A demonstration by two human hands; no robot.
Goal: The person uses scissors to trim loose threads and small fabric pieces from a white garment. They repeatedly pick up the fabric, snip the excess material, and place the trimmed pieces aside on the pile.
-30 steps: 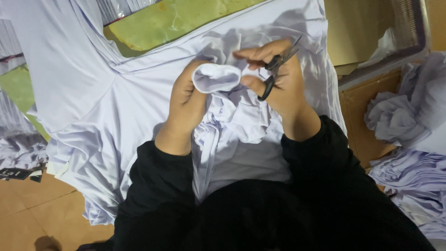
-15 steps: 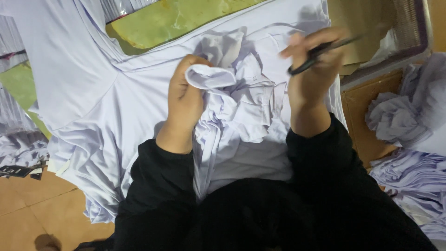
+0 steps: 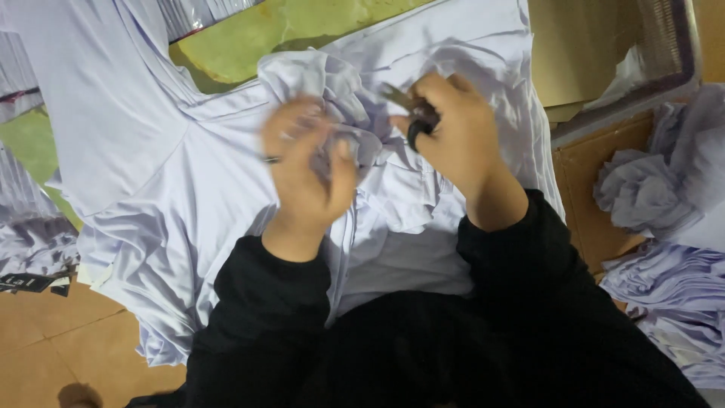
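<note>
Pale lilac, thin and silky, the crumpled garment point(image 3: 393, 219) we are working on lies bunched across our lap and spreads up over the counter point(image 3: 249, 45), its folds gathered into a knot between our two hands. Our left hand point(image 3: 306, 170) is blurred, but we can see its fingers curled shut on a pinch of that lilac cloth near the bunched top. Our right hand point(image 3: 453, 140) is clamped around a small pair of dark-handled snips point(image 3: 411, 113), the metal tip pointing left into the gathered fabric, just beside the left hand. Black sleeves cover both our forearms. Under the cloth we see the counter's yellow-green top showing at the upper edge and at the far left. To our right stands a brown cardboard box point(image 3: 596, 68), and beyond it sits a heap of more lilac fabric pieces point(image 3: 664, 196), crumpled above and stacked flatter below. At our left another rumpled lilac pile point(image 3: 34, 242) rests near the tan floor point(image 3: 60, 340).
</note>
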